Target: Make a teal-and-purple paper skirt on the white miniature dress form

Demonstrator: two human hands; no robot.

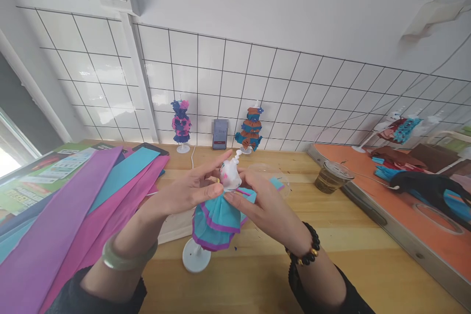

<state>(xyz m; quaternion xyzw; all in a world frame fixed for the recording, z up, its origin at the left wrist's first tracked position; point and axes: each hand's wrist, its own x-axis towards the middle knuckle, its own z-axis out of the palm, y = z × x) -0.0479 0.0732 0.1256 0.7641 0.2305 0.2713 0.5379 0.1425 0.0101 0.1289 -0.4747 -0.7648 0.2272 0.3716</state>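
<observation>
A small white dress form (231, 176) tilts in the middle of the table, on a round white stand (196, 256). A light blue tiered skirt (215, 225) with purple edging wraps it below the white, pink-spotted top. My left hand (191, 189) holds the form from the left, its thumb at the skirt's upper edge and its fingers reaching behind. From the right, my right hand (257, 198) grips the gathered blue material at the waist with its thumb in front. A thin purple-and-yellow strip shows near that thumb. The fingers behind the form are hidden.
Purple, blue and pink sheets (91, 196) lie at the left. Two dressed forms, one navy and pink (181, 122), one brown and blue (251, 130), flank a phone (220, 133) by the tiled wall. A cup (331, 176) and black-handled scissors (423, 184) are at the right.
</observation>
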